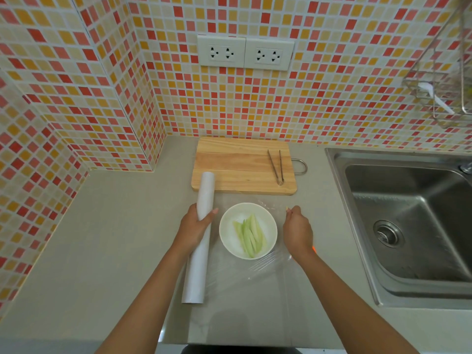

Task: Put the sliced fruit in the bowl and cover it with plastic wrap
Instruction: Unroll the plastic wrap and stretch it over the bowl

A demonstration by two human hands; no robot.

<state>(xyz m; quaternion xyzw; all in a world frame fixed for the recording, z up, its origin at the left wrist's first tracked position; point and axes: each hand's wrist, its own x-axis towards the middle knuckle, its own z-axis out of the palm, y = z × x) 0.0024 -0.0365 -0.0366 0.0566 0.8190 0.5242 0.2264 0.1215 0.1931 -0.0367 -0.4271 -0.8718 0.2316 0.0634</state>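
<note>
A white bowl (pixel 229 241) sits on the grey counter and holds several pale green fruit slices (pixel 249 235). A clear sheet of plastic wrap (pixel 255 274) is stretched over the bowl from the white roll (pixel 200 238) on its left. My left hand (pixel 195 226) grips the roll around its upper part. To the right of the bowl, my right hand (pixel 297 229) pinches the free edge of the sheet between thumb and fingers.
A wooden cutting board (pixel 240 166) lies behind the bowl with metal tongs (pixel 277 166) on its right side. A steel sink (pixel 408 221) fills the right. Wall sockets (pixel 245 53) sit above the board, and a wire rack (pixel 444 80) hangs at the upper right.
</note>
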